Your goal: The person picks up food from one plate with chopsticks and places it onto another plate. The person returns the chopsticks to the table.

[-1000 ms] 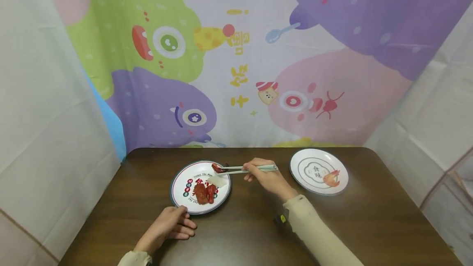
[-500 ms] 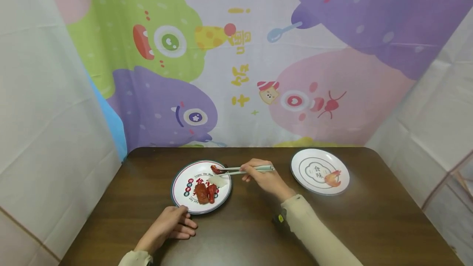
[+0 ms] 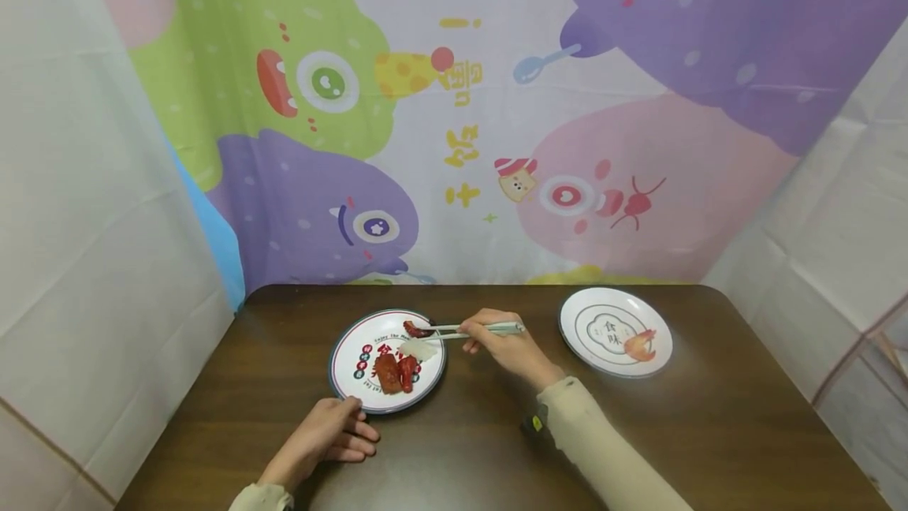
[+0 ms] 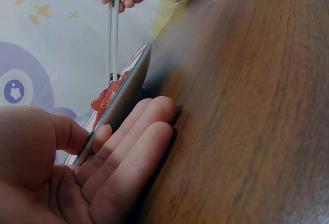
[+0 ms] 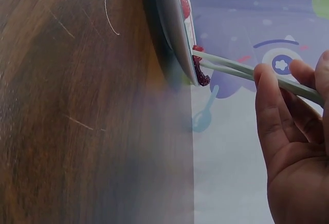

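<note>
My left hand (image 3: 328, 434) pinches the near rim of the left plate (image 3: 347, 373) between thumb and index finger; its other fingers lie extended by the table. In my right hand (image 3: 507, 345) I hold pale green chopsticks (image 3: 496, 330), pointing left over that plate. Their tips are at a dark red, curled food piece (image 3: 415, 330) near the far right rim; the right wrist view shows this piece (image 5: 200, 70) at the plate's edge. Closer to me on the plate lie a flat whitish piece (image 3: 418, 349), a brown glazed chunk (image 3: 388, 374) and a red glazed piece (image 3: 407, 373).
A second white plate (image 3: 585, 337) stands at the right back of the brown table (image 3: 482, 448), with an orange shrimp-like piece (image 3: 641, 345) on it. A cartoon-printed curtain (image 3: 454, 243) hangs behind the table's far edge. Pale sheets hang at both sides.
The chopsticks and the dark red piece have shifted slightly left over the plate, and the chopstick tips look wider apart. My left hand stays on the rim.
</note>
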